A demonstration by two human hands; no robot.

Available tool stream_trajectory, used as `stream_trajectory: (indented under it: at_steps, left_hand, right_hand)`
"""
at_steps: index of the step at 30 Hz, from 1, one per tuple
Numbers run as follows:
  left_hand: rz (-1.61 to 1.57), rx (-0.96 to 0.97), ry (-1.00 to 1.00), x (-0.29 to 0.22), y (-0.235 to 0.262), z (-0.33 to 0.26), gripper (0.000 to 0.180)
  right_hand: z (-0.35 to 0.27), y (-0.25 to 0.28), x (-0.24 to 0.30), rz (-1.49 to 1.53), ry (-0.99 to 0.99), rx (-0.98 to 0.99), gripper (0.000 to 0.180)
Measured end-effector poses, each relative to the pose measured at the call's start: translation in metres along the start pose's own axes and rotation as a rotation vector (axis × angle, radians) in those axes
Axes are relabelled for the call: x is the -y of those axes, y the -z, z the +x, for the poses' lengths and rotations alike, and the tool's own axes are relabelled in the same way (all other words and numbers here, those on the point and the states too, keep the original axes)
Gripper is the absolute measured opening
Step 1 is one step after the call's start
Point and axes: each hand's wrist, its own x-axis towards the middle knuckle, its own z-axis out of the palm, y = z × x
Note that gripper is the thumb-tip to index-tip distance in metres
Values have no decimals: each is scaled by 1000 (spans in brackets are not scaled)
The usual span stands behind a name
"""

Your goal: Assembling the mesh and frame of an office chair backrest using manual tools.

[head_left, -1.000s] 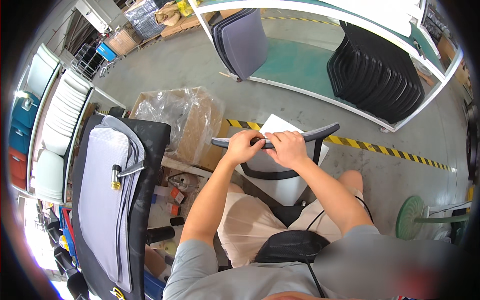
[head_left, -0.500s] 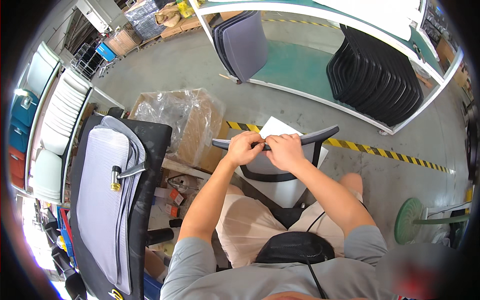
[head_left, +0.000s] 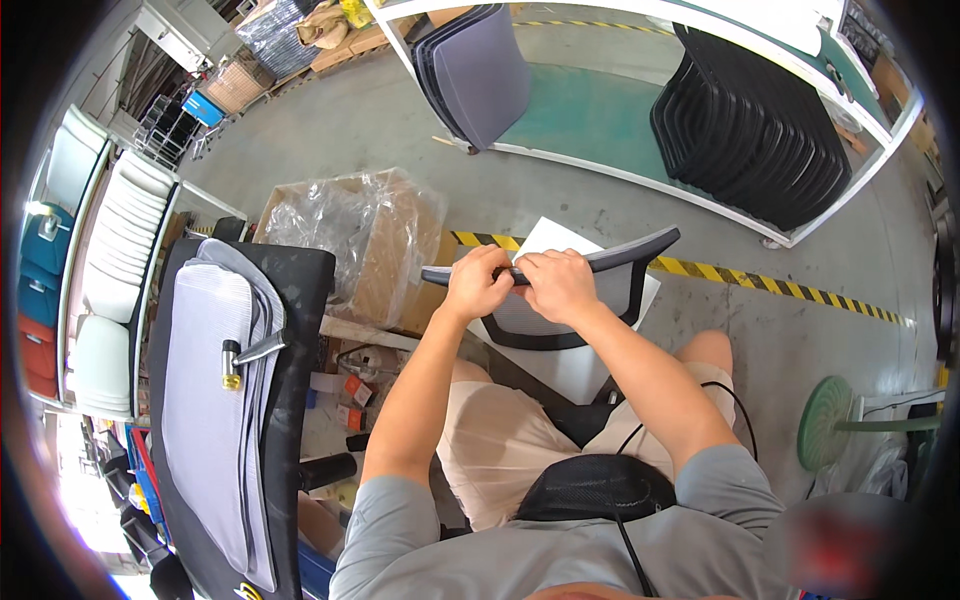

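A black chair back frame with grey mesh (head_left: 535,322) stands in front of my knees, its long curved edge toward me and rising to the right. My left hand (head_left: 480,281) is closed on that edge, left of its middle. Right beside it, my right hand (head_left: 556,286) grips the same edge, thumb and fingertips close to the left hand's. What the fingertips pinch there is hidden. Beneath the frame shows a white board (head_left: 566,378).
To my left, a black padded table (head_left: 312,290) bears stacked grey mesh pieces (head_left: 205,330) and a hammer (head_left: 262,348). Behind it stands a carton with clear plastic (head_left: 385,245). Ahead, a rack (head_left: 590,120) holds black frames (head_left: 750,140). A green round stool (head_left: 825,425) is at right.
Both hands have shifted slightly left along the frame's edge, still closed on it. The frame's right end has risen a little, and my view has moved slightly.
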Motion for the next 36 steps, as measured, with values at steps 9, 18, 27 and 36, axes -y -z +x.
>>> stream_trajectory:
  at_steps: [9,18,27,36]
  left_hand:
    - [54,-109,-81,-9,-1,-7,9]
    - [-19,95,56,8,25,-30,16]
    - [-34,94,76,-6,27,-31,9]
    - [-5,136,199,18,55,-36,15]
  right_hand:
    - [-16,-5,-8,-127,141,-130,34]
    - [-19,11,24,-53,-67,50,39]
    - [-8,-15,28,9,-17,98,33]
    - [2,-7,44,-62,-61,81,35]
